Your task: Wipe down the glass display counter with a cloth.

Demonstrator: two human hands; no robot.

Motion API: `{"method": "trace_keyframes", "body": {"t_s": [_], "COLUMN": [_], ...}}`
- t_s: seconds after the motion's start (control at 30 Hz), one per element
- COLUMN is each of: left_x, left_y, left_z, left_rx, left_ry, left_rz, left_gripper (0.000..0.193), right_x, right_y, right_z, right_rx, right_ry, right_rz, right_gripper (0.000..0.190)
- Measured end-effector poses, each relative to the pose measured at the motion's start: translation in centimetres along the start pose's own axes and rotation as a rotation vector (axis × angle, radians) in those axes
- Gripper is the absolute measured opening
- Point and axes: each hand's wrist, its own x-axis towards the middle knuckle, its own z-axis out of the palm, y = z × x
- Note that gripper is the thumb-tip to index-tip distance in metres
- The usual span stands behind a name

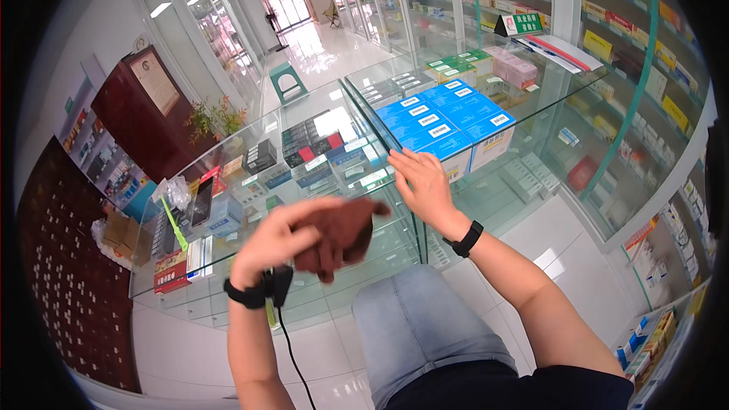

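My left hand [279, 239] grips a crumpled brown cloth [342, 233], blurred, above the front part of the left glass display counter [228, 253]. My right hand [424, 185] holds nothing and lies with its fingertips on the glass edge, by the seam between the two counters. Its fingers are stretched out, the thumb apart from them. Just beyond it, several blue medicine boxes [438, 114] with white barcode labels stand in rows, seemingly under the top of the right glass counter [561, 97]. A black band circles each wrist; a black cable [293, 347] hangs from the left one.
On the left counter lie a smartphone [203, 199], a green strap [173, 225] and a crumpled clear plastic bag [172, 192]. Papers [561, 54] and a green sign [518, 24] are on the right counter. Glass-fronted medicine shelves [615, 28] line the right side. A green stool [287, 82] stands beyond.
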Motion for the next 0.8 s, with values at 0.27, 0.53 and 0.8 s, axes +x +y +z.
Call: {"method": "trace_keyframes", "body": {"t_s": [0.27, 0.53, 0.8], "left_x": [12.6, 18.9, 19.5], "left_y": [1.7, -7.0, -16.1], "left_z": [-9.6, -14.3, -18.6], "left_rx": [-0.156, -0.572, -0.955], "left_ry": [0.399, 0.591, 0.878], "left_rz": [0.431, 0.281, 0.201], "left_gripper": [0.04, 0.025, 0.022], "right_x": [0.4, 1.5, 12.4], "right_y": [-0.5, -0.2, -2.9], "right_z": [-0.2, -1.3, -2.3], "right_rx": [-0.05, -0.061, -0.116], "right_ry": [-0.04, -0.191, -0.837], "right_rz": [-0.005, -0.052, 0.021], "right_gripper": [0.027, 0.029, 0.026]}}
